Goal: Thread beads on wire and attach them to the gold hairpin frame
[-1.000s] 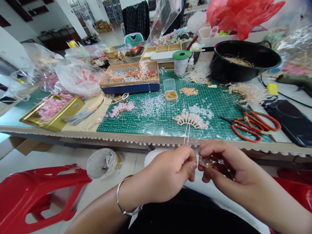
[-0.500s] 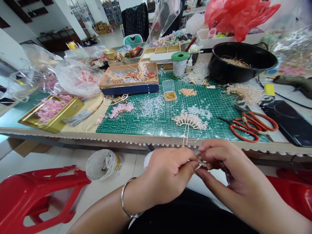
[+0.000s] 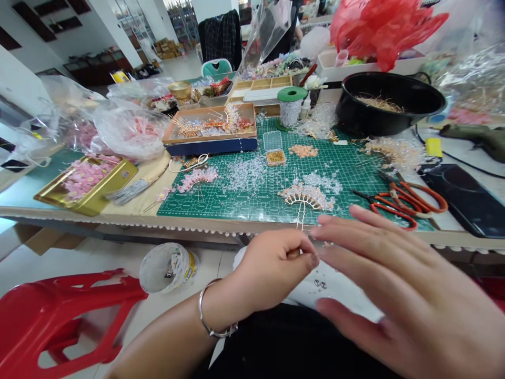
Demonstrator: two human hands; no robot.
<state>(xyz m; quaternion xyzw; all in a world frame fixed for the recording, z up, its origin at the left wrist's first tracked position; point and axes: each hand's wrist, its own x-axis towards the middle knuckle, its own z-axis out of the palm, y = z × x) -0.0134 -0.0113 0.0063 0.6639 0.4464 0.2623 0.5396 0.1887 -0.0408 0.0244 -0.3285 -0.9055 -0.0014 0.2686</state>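
My left hand [image 3: 276,268] is closed in a pinch below the table edge, holding a thin gold wire that I can barely make out. My right hand [image 3: 398,295] is close to the camera with its fingers stretched out and apart, holding nothing, its fingertips next to the left hand's pinch. Just beyond both hands a gold fan-shaped hairpin [image 3: 303,197] with pink and clear beads lies on the green cutting mat [image 3: 347,166]. A few small clear beads [image 3: 319,284] rest on the white cloth on my lap.
Orange-handled pliers and scissors [image 3: 402,202] lie at the mat's right. A black basin [image 3: 389,102], a box of finished hairpins [image 3: 211,126], a gold tray of pink flowers [image 3: 89,181] and bags crowd the table. A red stool [image 3: 59,316] and a white tub [image 3: 168,266] are on the floor.
My right hand let go of the clear beaded piece it was pinching, opened flat and rose toward the camera. The left hand stays pinched in nearly the same place.
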